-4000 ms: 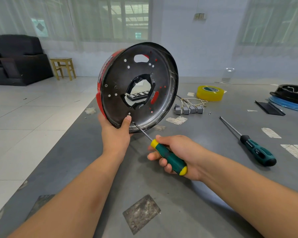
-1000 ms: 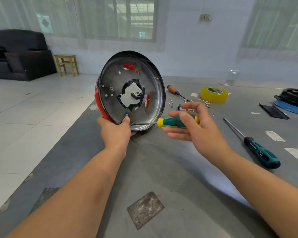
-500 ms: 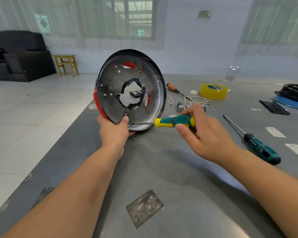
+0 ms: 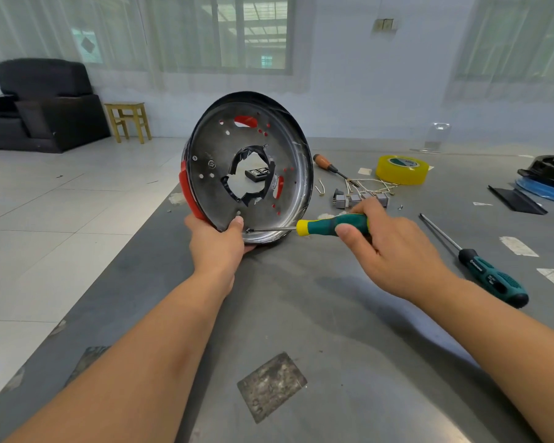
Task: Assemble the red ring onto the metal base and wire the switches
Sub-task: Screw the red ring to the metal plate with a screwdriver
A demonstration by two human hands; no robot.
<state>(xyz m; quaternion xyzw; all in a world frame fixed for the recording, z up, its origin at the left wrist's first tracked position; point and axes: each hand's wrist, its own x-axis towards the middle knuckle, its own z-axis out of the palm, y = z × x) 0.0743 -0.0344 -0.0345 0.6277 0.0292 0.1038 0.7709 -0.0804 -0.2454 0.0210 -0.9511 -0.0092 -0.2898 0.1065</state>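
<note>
Currently catalogued: metal base [image 4: 224, 190], a round pressed-steel pan with a cut-out centre, standing on edge at the near rim of the table [image 4: 317, 314]. The left hand [image 4: 216, 243] is gripping its lowest arc, thumb lying on the inner face, fingers curling round behind. The red ring [image 4: 186, 190] is sitting against the far side of the base, showing past the rim above the left hand and through several holes.

Tool: green-and-yellow screwdriver [image 4: 330, 225], lying nearly level. The right hand [image 4: 387, 247] is pinching its handle between thumb and curled fingers; the tip is meeting the base just beside the left thumb, apparently at a screw, though the head is too small to confirm.

Handling, as a judgement: the base is looking rigid and fairly light, since one hand is propping it; its thin rolled rim and the jagged centre opening are likely sharp, so the outer rim is the sound hold. The polished face is probably slippery under sideways tool pressure. The ring is reading as stiff plastic, likely to crack if overtightened.

Also present: wired grey switches [image 4: 359, 198] just beyond the right hand; a roll of yellow tape [image 4: 401, 170] farther off; a second green screwdriver [image 4: 480, 270] to the right of that hand; an orange-handled one [image 4: 325, 164] behind the base.
</note>
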